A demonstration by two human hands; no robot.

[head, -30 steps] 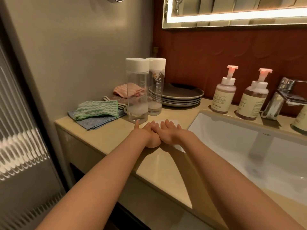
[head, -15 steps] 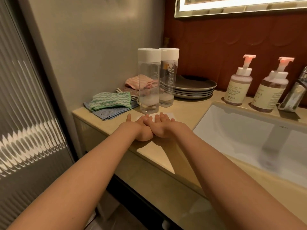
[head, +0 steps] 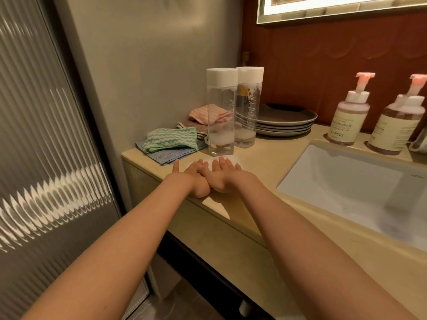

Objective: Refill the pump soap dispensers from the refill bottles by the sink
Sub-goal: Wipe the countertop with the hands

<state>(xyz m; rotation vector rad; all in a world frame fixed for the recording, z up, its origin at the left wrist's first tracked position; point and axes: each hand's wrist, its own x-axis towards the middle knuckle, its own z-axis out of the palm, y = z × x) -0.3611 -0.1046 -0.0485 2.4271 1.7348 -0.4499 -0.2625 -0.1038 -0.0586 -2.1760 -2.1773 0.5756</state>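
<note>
Two tall clear refill bottles with white caps stand side by side on the beige counter, the nearer one (head: 221, 114) in front of the farther one (head: 248, 107); each holds a little liquid at the bottom. Two pump soap dispensers with pink pumps stand behind the sink, one (head: 350, 114) left of the other (head: 398, 121). My left hand (head: 193, 175) and my right hand (head: 225, 175) lie flat, palms up, touching side by side on the counter just in front of the refill bottles. Both hold nothing.
Folded cloths (head: 171, 140) lie at the counter's left end by the grey wall. A stack of dark plates (head: 286, 122) sits behind the bottles. The white sink basin (head: 346, 188) fills the right. A ribbed glass panel (head: 46, 158) stands at far left.
The view has swung left and pulled back, so everything sits further right in frame. My hands stay together, palms up, on the same spot of the counter.
</note>
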